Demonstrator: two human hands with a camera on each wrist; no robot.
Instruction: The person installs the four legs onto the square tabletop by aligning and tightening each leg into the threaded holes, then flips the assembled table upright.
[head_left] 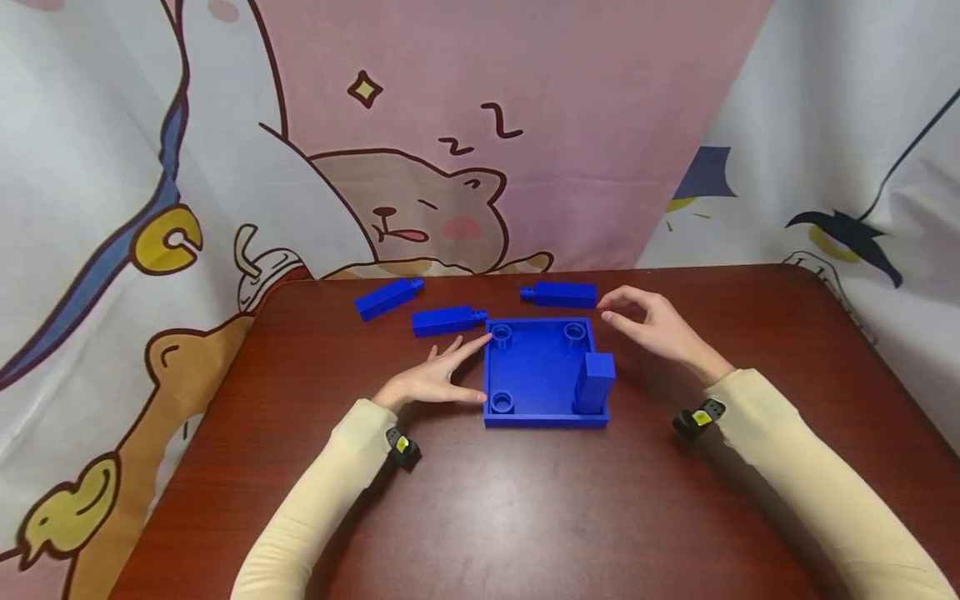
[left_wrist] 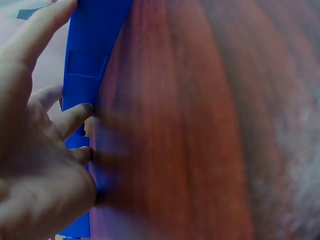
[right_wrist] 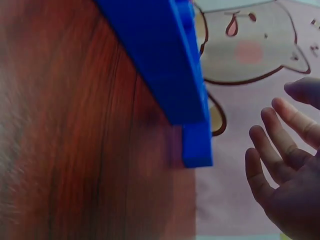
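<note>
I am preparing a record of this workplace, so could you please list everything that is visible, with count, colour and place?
Square base: one, blue, on the table between the hands
Ring sockets: three visible, blue, in three corners of the base
Upright block: one, blue, at the base's near right corner
Loose blocks: three, blue, lying on the table's far part
Table: one, reddish brown, under base and blocks
Printed cloth: pieces uncountable, mainly pink and white, around the table
Wrist cameras: two, black and yellow, at the cuffs
Sleeves: two, cream, on both arms
Left hand: one, bare, at the base's left edge
Right hand: one, bare, beside the rightmost loose block
</note>
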